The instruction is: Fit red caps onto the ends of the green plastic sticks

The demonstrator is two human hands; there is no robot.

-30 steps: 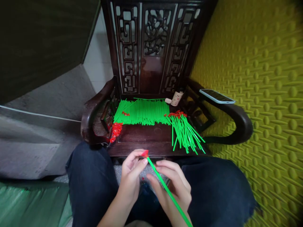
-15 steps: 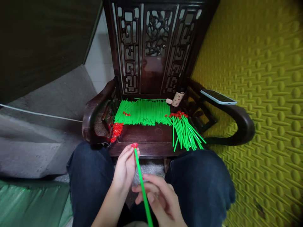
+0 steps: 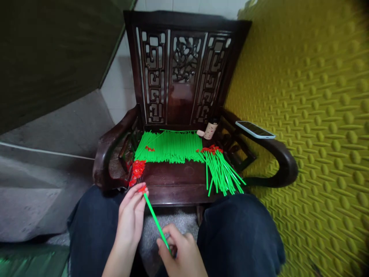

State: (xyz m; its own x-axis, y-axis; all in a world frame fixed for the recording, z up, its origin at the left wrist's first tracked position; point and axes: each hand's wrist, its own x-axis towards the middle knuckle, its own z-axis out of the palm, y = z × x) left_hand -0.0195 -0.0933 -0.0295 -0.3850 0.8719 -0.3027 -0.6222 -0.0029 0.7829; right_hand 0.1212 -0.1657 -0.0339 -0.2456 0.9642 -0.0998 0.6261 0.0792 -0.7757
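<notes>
Head view: the left hand pinches a red cap atop a green stick, which slants before the chair to the right hand, fingers curled around it. Keeping cap and stick aligned, pressure light, should avoid bending.

The chair looks glossy wood, the green sticks smooth plastic (faintly shiny too).

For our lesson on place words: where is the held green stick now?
In the head view, the stick slants low and left of centre, in front of the chair, from the left hand down to the right hand.
</notes>
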